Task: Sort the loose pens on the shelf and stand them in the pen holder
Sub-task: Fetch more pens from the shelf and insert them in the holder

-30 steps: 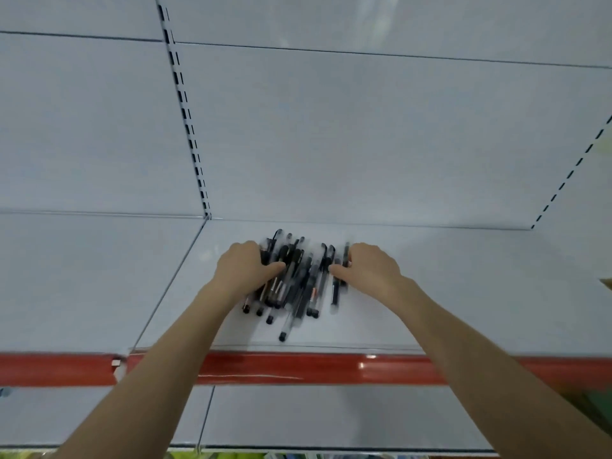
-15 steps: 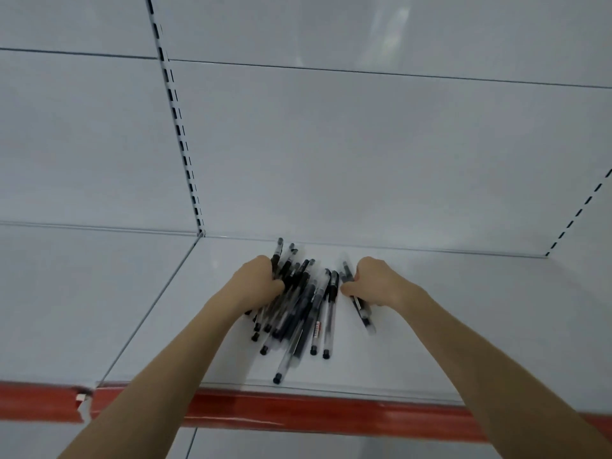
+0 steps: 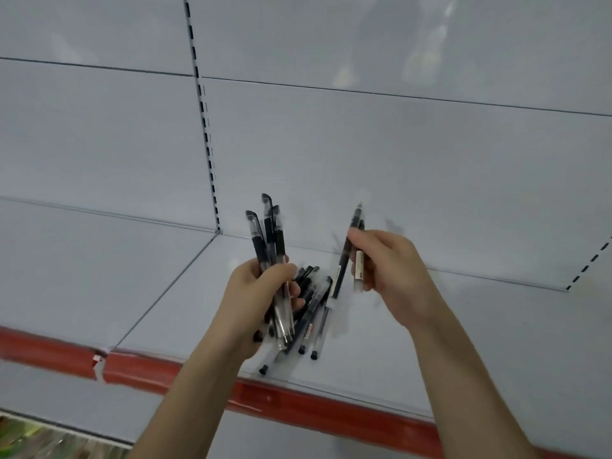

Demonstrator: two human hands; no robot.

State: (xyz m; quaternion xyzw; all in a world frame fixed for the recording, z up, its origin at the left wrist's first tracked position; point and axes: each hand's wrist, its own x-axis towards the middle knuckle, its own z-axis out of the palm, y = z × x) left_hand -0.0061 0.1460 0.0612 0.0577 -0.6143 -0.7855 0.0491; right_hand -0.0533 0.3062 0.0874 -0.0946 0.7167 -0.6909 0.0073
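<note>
My left hand (image 3: 256, 293) grips a bunch of three black-capped clear pens (image 3: 268, 236), caps pointing up, lifted above the shelf. My right hand (image 3: 389, 270) holds two pens (image 3: 351, 246) upright, one dark and one with a pale barrel. Several more black pens (image 3: 311, 313) lie loose in a pile on the white shelf (image 3: 381, 342) between and below my hands, tips toward the front edge. No pen holder is in view.
The shelf has a red front strip (image 3: 298, 402) and a white back panel (image 3: 364, 160) with a slotted upright (image 3: 207, 144). A neighbouring shelf bay (image 3: 82, 266) lies to the left. Another slotted upright (image 3: 589, 260) runs at the far right.
Both hands have risen off the pile, each carrying pens: the left took a bunch, the right took two. The camera has tilted and moved closer.
</note>
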